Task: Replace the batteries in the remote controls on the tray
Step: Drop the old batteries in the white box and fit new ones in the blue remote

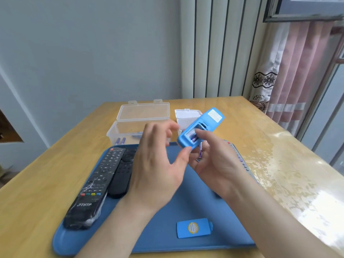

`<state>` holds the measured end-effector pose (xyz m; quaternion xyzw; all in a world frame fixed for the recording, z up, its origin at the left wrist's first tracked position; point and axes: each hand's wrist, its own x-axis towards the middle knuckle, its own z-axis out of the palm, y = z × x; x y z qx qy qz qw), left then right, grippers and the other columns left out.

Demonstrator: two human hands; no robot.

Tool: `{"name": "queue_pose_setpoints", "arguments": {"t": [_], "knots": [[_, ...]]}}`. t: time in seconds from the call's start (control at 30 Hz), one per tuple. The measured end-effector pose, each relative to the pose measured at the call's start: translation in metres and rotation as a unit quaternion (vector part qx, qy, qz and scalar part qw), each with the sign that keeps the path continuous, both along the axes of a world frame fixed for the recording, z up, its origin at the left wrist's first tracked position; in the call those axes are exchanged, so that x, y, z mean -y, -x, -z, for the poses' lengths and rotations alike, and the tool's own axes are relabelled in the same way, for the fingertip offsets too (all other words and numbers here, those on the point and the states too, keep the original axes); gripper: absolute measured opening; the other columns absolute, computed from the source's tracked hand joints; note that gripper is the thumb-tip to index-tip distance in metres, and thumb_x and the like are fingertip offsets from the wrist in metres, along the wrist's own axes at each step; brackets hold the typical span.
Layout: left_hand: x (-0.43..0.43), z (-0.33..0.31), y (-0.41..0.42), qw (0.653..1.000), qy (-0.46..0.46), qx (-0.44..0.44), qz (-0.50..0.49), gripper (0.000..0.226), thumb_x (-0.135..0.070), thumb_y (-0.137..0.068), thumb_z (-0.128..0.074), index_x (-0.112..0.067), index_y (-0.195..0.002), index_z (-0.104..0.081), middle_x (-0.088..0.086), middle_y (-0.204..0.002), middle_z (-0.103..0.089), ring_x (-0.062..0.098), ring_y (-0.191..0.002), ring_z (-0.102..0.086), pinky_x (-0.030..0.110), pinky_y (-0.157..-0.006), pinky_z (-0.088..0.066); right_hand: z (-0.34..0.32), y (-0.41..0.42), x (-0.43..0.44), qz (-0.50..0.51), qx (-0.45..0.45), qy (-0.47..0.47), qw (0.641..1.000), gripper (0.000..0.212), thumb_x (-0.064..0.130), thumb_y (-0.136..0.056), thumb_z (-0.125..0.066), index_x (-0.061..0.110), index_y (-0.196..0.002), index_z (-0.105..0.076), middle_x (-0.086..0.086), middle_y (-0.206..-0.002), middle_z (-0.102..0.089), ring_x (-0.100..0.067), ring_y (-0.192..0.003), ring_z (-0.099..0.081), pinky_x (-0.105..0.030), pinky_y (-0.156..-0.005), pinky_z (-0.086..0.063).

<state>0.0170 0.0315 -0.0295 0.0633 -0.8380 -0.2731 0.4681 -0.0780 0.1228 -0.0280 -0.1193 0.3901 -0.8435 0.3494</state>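
I hold a blue remote (211, 119) above the blue tray (163, 244), back side up, with its battery compartment (191, 135) open and a purple battery lying inside. My right hand (216, 161) grips the remote from below, its thumb over the compartment. A loose purple battery (200, 152) lies against that hand's fingers. My left hand (158, 164) is beside it, its thumb tip touching the remote's near end and its blurred fingers raised and apart from it. The blue battery cover (193, 228) lies on the tray near me.
Two black remotes (96, 181) (121, 175) lie on the tray's left side. A grey remote (240, 159) shows at its right edge, partly behind my right arm. An open clear box (130, 125) holds purple batteries (120, 141), and a small white box (188, 116) stands beside it.
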Motion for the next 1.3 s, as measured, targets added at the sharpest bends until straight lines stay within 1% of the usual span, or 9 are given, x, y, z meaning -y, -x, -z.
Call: {"name": "queue_pose_setpoints", "arguments": {"t": [0.07, 0.2, 0.3, 0.47, 0.57, 0.7, 0.87, 1.07, 1.3], "knots": [[-0.003, 0.002, -0.002, 0.989, 0.143, -0.022, -0.002, 0.013, -0.018, -0.08, -0.071, -0.016, -0.091, -0.064, -0.008, -0.085, -0.056, 0.005, -0.073, -0.044, 0.019, -0.068, -0.042, -0.003, -0.002, -0.002, -0.028, 0.041, 0.024, 0.998, 0.026, 0.019, -0.094, -0.054, 0.007, -0.117, -0.059, -0.009, -0.091, -0.063, -0.016, -0.069, -0.056, -0.024, -0.058, -0.049], [0.001, 0.013, 0.004, 0.986, 0.159, 0.035, -0.024, 0.017, -0.031, -0.083, -0.063, -0.017, -0.085, -0.072, -0.01, -0.074, -0.06, 0.012, -0.068, -0.05, 0.025, -0.065, -0.044, -0.009, -0.01, -0.002, -0.053, 0.08, 0.074, 0.993, 0.024, 0.022, -0.096, -0.048, 0.007, -0.11, -0.06, -0.007, -0.088, -0.068, -0.018, -0.078, -0.063, -0.029, -0.08, -0.051], [0.004, 0.013, 0.006, 0.994, 0.083, 0.047, -0.049, 0.024, -0.041, -0.081, -0.062, -0.02, -0.086, -0.071, -0.016, -0.067, -0.047, 0.006, -0.063, -0.038, 0.013, -0.06, -0.033, -0.01, -0.017, 0.0, -0.055, 0.077, 0.083, 0.992, 0.027, 0.021, -0.097, -0.047, 0.005, -0.11, -0.064, -0.006, -0.092, -0.07, -0.019, -0.086, -0.064, -0.032, -0.089, -0.05], [-0.004, 0.011, 0.006, 0.994, -0.031, 0.087, -0.063, 0.015, -0.033, -0.077, -0.07, -0.026, -0.09, -0.073, -0.007, -0.066, -0.07, 0.01, -0.063, -0.063, 0.032, -0.062, -0.051, -0.005, -0.022, 0.004, -0.058, 0.017, 0.031, 0.998, 0.033, 0.022, -0.096, -0.047, 0.004, -0.116, -0.066, -0.005, -0.095, -0.071, -0.019, -0.081, -0.064, -0.029, -0.076, -0.053], [0.008, 0.011, 0.006, 0.984, -0.117, 0.129, -0.046, 0.021, -0.026, -0.078, -0.072, -0.036, -0.096, -0.068, -0.011, -0.07, -0.07, 0.008, -0.069, -0.065, 0.032, -0.068, -0.054, -0.007, -0.014, 0.001, -0.021, -0.075, -0.034, 0.996, 0.023, 0.012, -0.096, -0.046, 0.008, -0.113, -0.063, -0.007, -0.104, -0.075, -0.022, -0.093, -0.068, -0.04, -0.086, -0.053], [0.028, 0.003, 0.003, 0.979, -0.194, 0.046, -0.049, 0.022, -0.017, -0.084, -0.071, -0.036, -0.091, -0.067, -0.009, -0.07, -0.073, 0.006, -0.067, -0.069, 0.037, -0.074, -0.058, -0.005, -0.005, -0.002, -0.019, -0.095, -0.066, 0.993, 0.02, -0.001, -0.096, -0.045, 0.005, -0.107, -0.061, -0.016, -0.094, -0.075, -0.032, -0.091, -0.072, -0.042, -0.083, -0.058], [0.024, -0.007, 0.001, 0.945, -0.31, -0.042, 0.092, 0.021, -0.006, -0.086, -0.068, -0.025, -0.096, -0.067, 0.006, -0.078, -0.075, 0.027, -0.076, -0.071, 0.048, -0.08, -0.057, 0.003, -0.004, 0.0, -0.032, -0.107, -0.096, 0.989, 0.026, 0.001, -0.097, -0.045, 0.009, -0.115, -0.061, -0.013, -0.093, -0.074, -0.029, -0.083, -0.072, -0.039, -0.069, -0.06], [0.016, -0.002, 0.003, 0.956, -0.262, -0.006, 0.131, 0.028, -0.002, -0.082, -0.072, -0.027, -0.093, -0.066, 0.002, -0.076, -0.074, 0.016, -0.072, -0.071, 0.026, -0.07, -0.057, 0.005, -0.005, 0.002, -0.044, -0.095, -0.078, 0.991, 0.023, 0.018, -0.098, -0.048, 0.016, -0.113, -0.066, -0.007, -0.088, -0.07, -0.027, -0.088, -0.066, -0.045, -0.08, -0.057], [0.018, 0.006, 0.006, 0.986, -0.149, 0.006, 0.072, 0.029, -0.005, -0.075, -0.079, -0.031, -0.085, -0.073, -0.009, -0.086, -0.068, 0.01, -0.077, -0.066, 0.033, -0.071, -0.058, 0.003, -0.009, 0.002, -0.056, -0.124, -0.077, 0.988, 0.025, 0.022, -0.101, -0.045, 0.014, -0.115, -0.065, -0.009, -0.103, -0.073, -0.027, -0.095, -0.069, -0.047, -0.083, -0.056]]}}
